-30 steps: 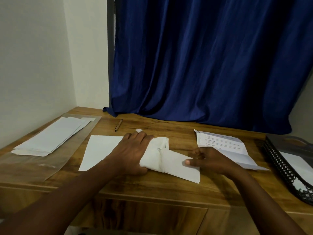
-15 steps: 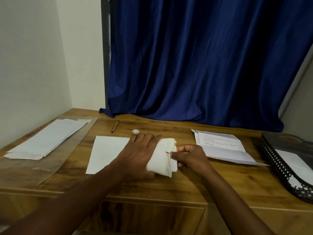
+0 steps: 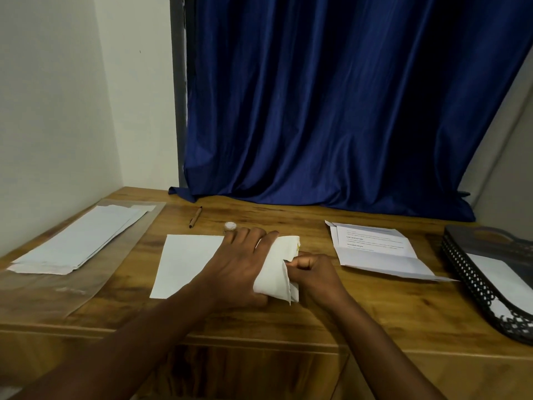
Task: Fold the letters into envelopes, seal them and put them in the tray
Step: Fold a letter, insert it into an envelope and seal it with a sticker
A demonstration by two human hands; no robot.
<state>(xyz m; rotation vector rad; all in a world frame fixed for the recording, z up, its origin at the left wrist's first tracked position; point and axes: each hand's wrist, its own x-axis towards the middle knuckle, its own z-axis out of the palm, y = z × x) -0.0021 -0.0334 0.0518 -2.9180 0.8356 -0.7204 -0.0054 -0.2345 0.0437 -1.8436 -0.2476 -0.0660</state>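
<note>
My left hand [image 3: 239, 264] lay flat, pinning the folded letter [image 3: 275, 272] at the desk's [image 3: 331, 310] six o'clock; my right hand [image 3: 313, 272] pinched its three o'clock edge. I judged firm, even pressing would crease best.

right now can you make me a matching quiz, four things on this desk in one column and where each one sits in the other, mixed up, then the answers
Things:
1. pen
2. black mesh tray
3. stack of envelopes
4. folded letter

Places:
A. far right edge of the desk, with a white envelope lying in it
B. middle of the desk, under the left hand and pinched by the right hand
C. far left of the desk, on a clear plastic sheet
D. towards the back of the desk, near the hem of the blue curtain

Pairs: 1-D, 2-A, 3-C, 4-B
</note>
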